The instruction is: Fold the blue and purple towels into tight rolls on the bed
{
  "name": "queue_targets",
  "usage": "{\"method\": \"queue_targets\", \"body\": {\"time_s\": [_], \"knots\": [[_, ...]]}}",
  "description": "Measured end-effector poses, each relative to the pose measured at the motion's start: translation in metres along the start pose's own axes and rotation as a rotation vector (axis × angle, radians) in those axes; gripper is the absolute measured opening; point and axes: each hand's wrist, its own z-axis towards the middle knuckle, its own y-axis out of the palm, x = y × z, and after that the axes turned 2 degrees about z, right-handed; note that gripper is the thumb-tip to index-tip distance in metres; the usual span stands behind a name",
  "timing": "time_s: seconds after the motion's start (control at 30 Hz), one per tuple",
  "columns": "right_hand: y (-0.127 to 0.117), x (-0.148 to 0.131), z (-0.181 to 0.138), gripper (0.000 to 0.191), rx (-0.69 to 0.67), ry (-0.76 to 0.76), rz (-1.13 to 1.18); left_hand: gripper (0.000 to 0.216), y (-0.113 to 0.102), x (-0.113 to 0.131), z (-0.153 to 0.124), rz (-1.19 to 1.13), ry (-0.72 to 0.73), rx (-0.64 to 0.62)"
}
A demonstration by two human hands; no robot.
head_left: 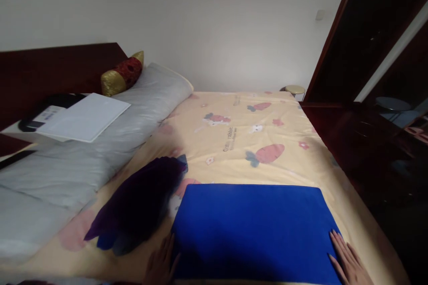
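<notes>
A blue rectangular cloth point(254, 231), perhaps a towel, lies spread flat on the bed in front of me. My left hand point(162, 260) rests at its near left edge, fingers stretched out and partly in shadow. At the opposite side, my right hand point(349, 260) lies with spread fingers over the lower right edge. Neither hand grips anything. To the left of the blue cloth is a loose heap of dark purple and blue fabric point(140, 200); its folds are too dark to make out.
The bed has a yellow patterned sheet point(267, 129). A long grey pillow point(147, 107) runs along the dark headboard point(60, 67), with a white flat box point(85, 118) and a red and gold cushion point(122, 75) on it. A round stool point(294, 89) stands beyond the bed.
</notes>
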Motion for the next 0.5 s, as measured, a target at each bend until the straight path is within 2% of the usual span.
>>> {"method": "queue_targets", "body": {"time_s": [0.1, 0.2, 0.27, 0.3, 0.37, 0.43, 0.5], "knots": [[-0.011, 0.011, -0.010, 0.071, -0.022, -0.020, 0.010, 0.061, -0.009, 0.010, 0.005, -0.008, 0.004, 0.038], [-0.023, -0.016, -0.003, 0.066, -0.041, -0.010, -0.012, 0.064, -0.033, 0.046, 0.024, -0.073, 0.150, 0.049], [-0.023, -0.058, 0.013, 0.059, -0.130, -0.063, -0.002, 0.065, -0.054, 0.088, 0.046, -0.133, 0.292, 0.032], [-0.020, -0.085, 0.023, 0.055, -0.207, -0.117, 0.022, 0.063, -0.063, 0.113, 0.060, -0.161, 0.358, 0.002], [-0.006, -0.141, 0.042, 0.056, -0.277, -0.282, 0.082, 0.061, -0.078, 0.168, 0.088, -0.226, 0.497, -0.040], [0.015, -0.192, 0.057, 0.068, -0.255, -0.452, 0.136, 0.060, -0.084, 0.219, 0.112, -0.294, 0.608, -0.056], [0.039, -0.231, 0.062, 0.081, -0.152, -0.522, 0.156, 0.060, -0.080, 0.258, 0.130, -0.352, 0.685, -0.073]]}}
